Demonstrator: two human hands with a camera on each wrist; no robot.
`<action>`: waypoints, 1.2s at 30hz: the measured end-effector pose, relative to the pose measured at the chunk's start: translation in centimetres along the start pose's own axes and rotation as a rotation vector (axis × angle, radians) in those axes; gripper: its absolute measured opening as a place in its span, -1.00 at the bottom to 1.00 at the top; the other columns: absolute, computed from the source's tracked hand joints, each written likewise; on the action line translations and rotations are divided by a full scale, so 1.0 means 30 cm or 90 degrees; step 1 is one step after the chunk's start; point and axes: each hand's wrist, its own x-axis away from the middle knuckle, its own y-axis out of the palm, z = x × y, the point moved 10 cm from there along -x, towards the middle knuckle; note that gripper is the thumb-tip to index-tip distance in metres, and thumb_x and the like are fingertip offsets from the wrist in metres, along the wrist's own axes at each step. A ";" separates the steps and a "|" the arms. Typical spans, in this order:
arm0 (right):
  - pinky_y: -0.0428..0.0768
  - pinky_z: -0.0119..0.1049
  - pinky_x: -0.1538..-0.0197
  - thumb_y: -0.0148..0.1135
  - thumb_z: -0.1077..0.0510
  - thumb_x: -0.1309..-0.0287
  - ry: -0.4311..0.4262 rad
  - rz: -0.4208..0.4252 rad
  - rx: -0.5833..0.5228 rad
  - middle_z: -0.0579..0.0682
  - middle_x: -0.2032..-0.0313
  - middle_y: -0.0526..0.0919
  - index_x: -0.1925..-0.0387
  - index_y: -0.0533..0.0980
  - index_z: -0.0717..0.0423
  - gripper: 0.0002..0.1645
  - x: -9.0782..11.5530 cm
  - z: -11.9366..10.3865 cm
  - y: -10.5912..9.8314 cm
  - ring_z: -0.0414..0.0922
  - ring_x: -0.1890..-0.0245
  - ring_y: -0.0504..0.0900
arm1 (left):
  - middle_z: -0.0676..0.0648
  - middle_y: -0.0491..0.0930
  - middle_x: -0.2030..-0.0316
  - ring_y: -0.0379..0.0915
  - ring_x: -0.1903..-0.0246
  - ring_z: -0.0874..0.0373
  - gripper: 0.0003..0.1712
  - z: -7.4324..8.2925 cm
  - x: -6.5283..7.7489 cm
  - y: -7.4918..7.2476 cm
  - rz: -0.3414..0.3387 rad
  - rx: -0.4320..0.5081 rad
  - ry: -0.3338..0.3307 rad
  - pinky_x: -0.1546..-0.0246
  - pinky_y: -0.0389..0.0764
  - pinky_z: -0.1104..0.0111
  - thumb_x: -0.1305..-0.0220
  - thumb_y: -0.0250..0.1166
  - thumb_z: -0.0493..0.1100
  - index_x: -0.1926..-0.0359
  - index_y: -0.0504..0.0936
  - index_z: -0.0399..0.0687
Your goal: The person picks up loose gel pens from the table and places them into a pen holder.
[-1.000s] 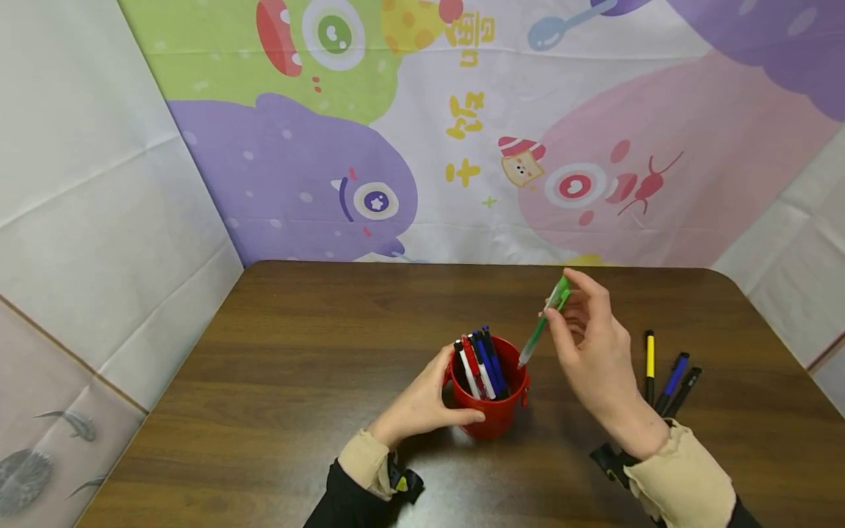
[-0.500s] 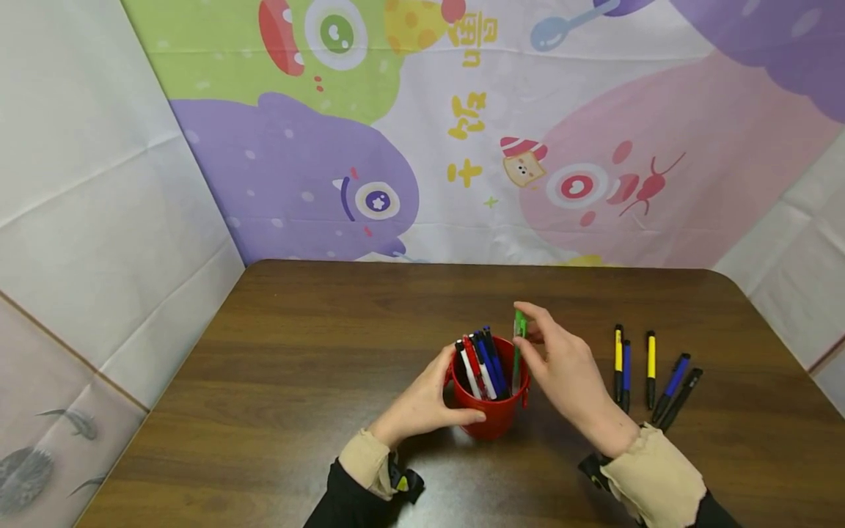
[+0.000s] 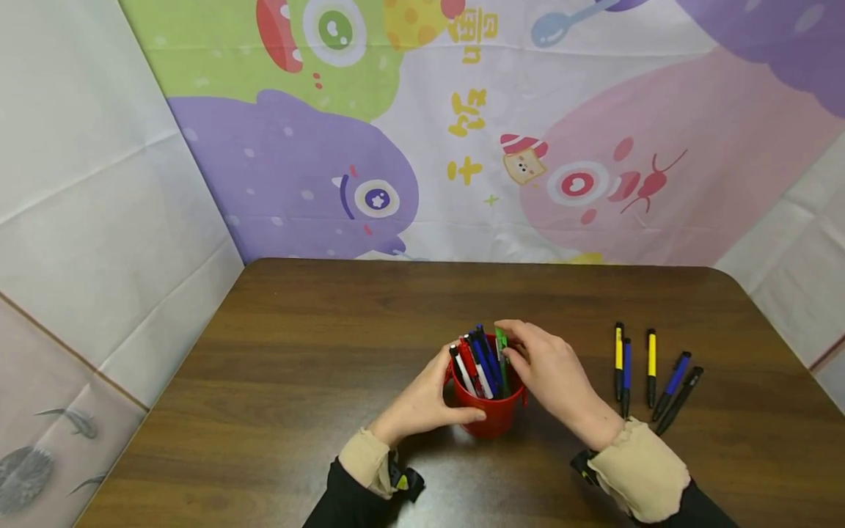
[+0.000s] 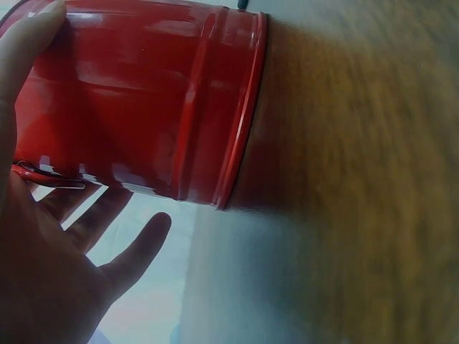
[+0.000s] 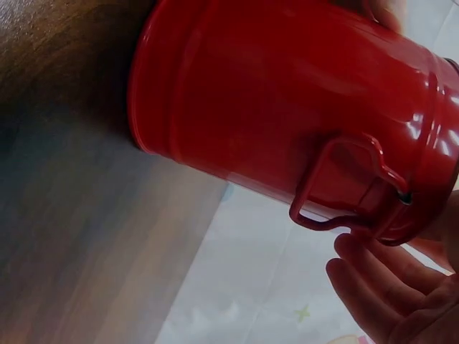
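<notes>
On the table stands a small red metal bucket [image 3: 491,422] with several pens [image 3: 477,367] leaning inside, white, red and blue among them. My left hand [image 3: 416,400] holds the bucket from the left, its thumb across the front. At the bucket's right inner side, a green pen [image 3: 502,345] is upright with its lower part inside. My right hand [image 3: 561,374] pinches that pen near its top between thumb and forefinger. In the right wrist view, the other fingers [image 5: 373,279] stay outside the bucket by its side handle [image 5: 308,186]. The pen is out of sight there.
To the right lie two yellow-and-black pens [image 3: 651,359], two blue-and-black pens [image 3: 675,381] and a black pen [image 3: 683,400] on the brown wooden table [image 3: 330,330]. A cartoon-printed cloth [image 3: 462,220] hangs along the table's back edge.
My right hand has brought the green pen left and down into the bucket, bringing it closer to the other pens. The left hand keeps its place on the bucket.
</notes>
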 end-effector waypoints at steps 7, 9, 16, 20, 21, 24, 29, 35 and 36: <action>0.59 -0.26 0.40 0.27 0.20 -0.03 -0.008 -0.015 0.026 -0.04 0.23 0.59 -0.09 0.47 0.00 -0.49 0.005 -0.004 0.012 -0.21 0.45 0.50 | -0.11 0.27 -0.17 0.28 -0.08 0.16 -0.04 0.002 0.003 -0.006 0.007 -0.001 -0.009 -0.12 0.36 0.24 0.05 0.41 -0.12 -0.31 0.05 -0.09; 0.58 -0.29 0.42 0.26 0.19 -0.05 -0.012 -0.017 0.031 -0.04 0.23 0.58 -0.12 0.45 -0.02 -0.47 0.007 -0.006 0.013 -0.22 0.48 0.46 | -0.11 0.27 -0.17 0.28 -0.08 0.16 -0.04 0.002 0.004 -0.008 0.009 -0.003 -0.012 -0.12 0.36 0.23 0.05 0.41 -0.12 -0.31 0.05 -0.09; 0.48 -0.39 0.53 0.24 0.21 -0.06 -0.012 -0.008 0.022 -0.02 0.23 0.58 -0.17 0.41 0.00 -0.43 0.013 -0.004 0.011 -0.25 0.56 0.36 | -0.12 0.26 -0.18 0.27 -0.09 0.17 -0.02 -0.003 0.005 -0.004 0.007 -0.006 -0.021 -0.12 0.36 0.23 0.05 0.41 -0.11 -0.32 0.04 -0.10; 0.57 -0.32 0.41 0.22 0.19 -0.09 0.002 -0.001 0.004 -0.04 0.22 0.58 -0.13 0.44 0.03 -0.49 0.016 0.002 0.004 -0.23 0.46 0.48 | -0.12 0.26 -0.18 0.27 -0.08 0.17 -0.03 -0.003 0.004 -0.001 0.003 -0.003 -0.022 -0.11 0.36 0.23 0.04 0.40 -0.11 -0.33 0.04 -0.10; 0.58 -0.29 0.38 0.21 0.18 -0.10 0.009 -0.001 -0.001 -0.05 0.21 0.58 -0.12 0.44 0.04 -0.51 0.017 0.006 0.002 -0.22 0.42 0.50 | -0.12 0.26 -0.18 0.27 -0.08 0.16 -0.03 -0.004 0.002 -0.001 0.002 -0.003 -0.018 -0.11 0.36 0.23 0.04 0.40 -0.11 -0.32 0.04 -0.10; 0.60 -0.25 0.32 0.16 0.17 -0.15 0.029 0.004 -0.017 -0.04 0.18 0.59 -0.09 0.45 0.07 -0.57 0.018 0.018 -0.008 -0.21 0.35 0.54 | -0.06 0.26 -0.18 0.27 -0.08 0.18 0.00 -0.058 -0.008 0.010 0.005 -0.003 -0.014 -0.11 0.36 0.25 0.06 0.41 -0.04 -0.33 0.03 0.02; 0.61 -0.22 0.31 0.14 0.21 -0.15 0.037 0.036 -0.010 0.02 0.21 0.59 0.02 0.49 0.14 -0.67 0.014 0.052 -0.053 -0.16 0.32 0.56 | 0.07 0.25 -0.19 0.25 -0.10 0.24 0.03 -0.133 -0.023 0.026 0.012 -0.001 -0.006 -0.12 0.35 0.27 0.10 0.41 0.11 -0.34 0.00 0.24; 0.61 -0.10 0.31 0.15 0.31 -0.10 0.050 0.093 0.011 0.07 0.28 0.60 0.16 0.54 0.20 -0.77 -0.002 0.130 -0.143 -0.06 0.32 0.59 | 0.06 0.23 -0.20 0.22 -0.13 0.23 0.05 -0.137 -0.020 0.023 0.016 -0.016 -0.014 -0.14 0.33 0.27 0.11 0.41 0.12 -0.34 0.00 0.22; 0.61 -0.10 0.32 0.14 0.32 -0.10 0.055 0.095 0.015 0.08 0.29 0.60 0.16 0.54 0.21 -0.77 -0.003 0.145 -0.154 -0.05 0.33 0.58 | 0.05 0.23 -0.20 0.22 -0.13 0.23 0.05 -0.133 -0.019 0.022 0.015 -0.019 -0.017 -0.14 0.33 0.27 0.11 0.42 0.11 -0.34 0.00 0.20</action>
